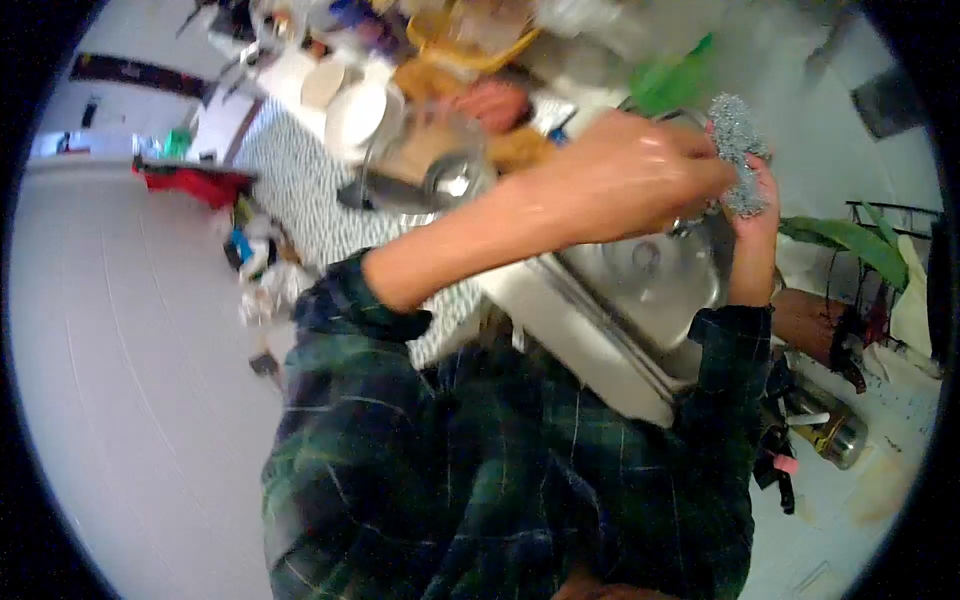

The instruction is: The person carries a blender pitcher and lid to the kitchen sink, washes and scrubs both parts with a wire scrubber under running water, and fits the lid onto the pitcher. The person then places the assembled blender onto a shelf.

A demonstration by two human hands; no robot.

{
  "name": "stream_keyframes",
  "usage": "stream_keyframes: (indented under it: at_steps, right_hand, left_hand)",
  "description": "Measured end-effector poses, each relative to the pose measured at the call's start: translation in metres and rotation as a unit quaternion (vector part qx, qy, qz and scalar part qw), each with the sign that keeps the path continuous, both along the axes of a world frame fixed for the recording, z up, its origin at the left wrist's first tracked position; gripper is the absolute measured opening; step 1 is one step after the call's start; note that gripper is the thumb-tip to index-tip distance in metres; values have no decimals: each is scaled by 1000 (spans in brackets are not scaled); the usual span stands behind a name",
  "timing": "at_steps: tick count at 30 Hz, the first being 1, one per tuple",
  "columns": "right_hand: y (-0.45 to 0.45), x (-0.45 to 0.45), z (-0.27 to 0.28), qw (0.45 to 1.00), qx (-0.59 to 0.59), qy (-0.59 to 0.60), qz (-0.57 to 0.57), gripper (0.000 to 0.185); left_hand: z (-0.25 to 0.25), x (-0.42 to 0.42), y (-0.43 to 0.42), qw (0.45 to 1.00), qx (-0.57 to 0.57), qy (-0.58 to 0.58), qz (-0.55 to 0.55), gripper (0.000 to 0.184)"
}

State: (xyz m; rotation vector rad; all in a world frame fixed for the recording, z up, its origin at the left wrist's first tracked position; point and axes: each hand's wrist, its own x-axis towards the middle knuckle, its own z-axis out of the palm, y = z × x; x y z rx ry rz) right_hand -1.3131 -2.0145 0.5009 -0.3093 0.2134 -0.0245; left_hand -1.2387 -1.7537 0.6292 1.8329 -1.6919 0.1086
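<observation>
A grey metal scrubber [738, 150] is held up over the far right of the sink. My left hand [660, 170] reaches across from the left, its fingers curled against the scrubber's left side. On the other side, my right hand [762, 200] grips the scrubber, with part of the fingers hidden behind it. Both hands look wet. Below them lies the steel sink basin [645, 265], with its drain in view.
Left of the sink, a patterned counter [300, 170] holds white bowls [358, 115], a metal cup [458, 180] and a yellow basket [470, 50]. Green leaves [850, 245] and a wire rack stand at the right. A glass jar [840, 435] lies lower right.
</observation>
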Motion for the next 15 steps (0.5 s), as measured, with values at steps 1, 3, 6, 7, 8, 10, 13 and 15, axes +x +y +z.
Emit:
stream_keyframes:
  at_steps: [1, 3, 6, 7, 8, 10, 13, 15]
  right_hand:
    - [21, -12, 1, 1000, 3, 23, 16, 53]
    - [65, -24, 9, 996, 80, 32, 2, 63]
    - [122, -38, 23, 995, -55, 82, 23, 64]
    - [138, -36, 29, 981, -160, 106, 28, 68]
    - [153, -30, 39, 955, -257, 133, 68, 68]
    - [199, -5, 68, 922, -357, 128, 74, 68]
    - [258, 44, 90, 838, -528, 81, 109, 58]
    - [299, 83, 97, 775, -600, 42, 192, 52]
  left_hand:
    - [5, -2, 48, 999, 11, -13, 50, 35]
    - [-17, 17, 144, 975, -123, 94, 160, 33]
    - [-37, 23, 259, 862, -105, 203, 451, 34]
    - [-50, 22, 286, 850, -59, 226, 471, 41]
    - [-72, 25, 306, 865, -19, 234, 443, 51]
    - [-97, 28, 325, 887, 68, 262, 375, 73]
    - [-124, 46, 314, 904, 67, 278, 319, 74]
    - [-130, 62, 307, 892, 6, 356, 280, 65]
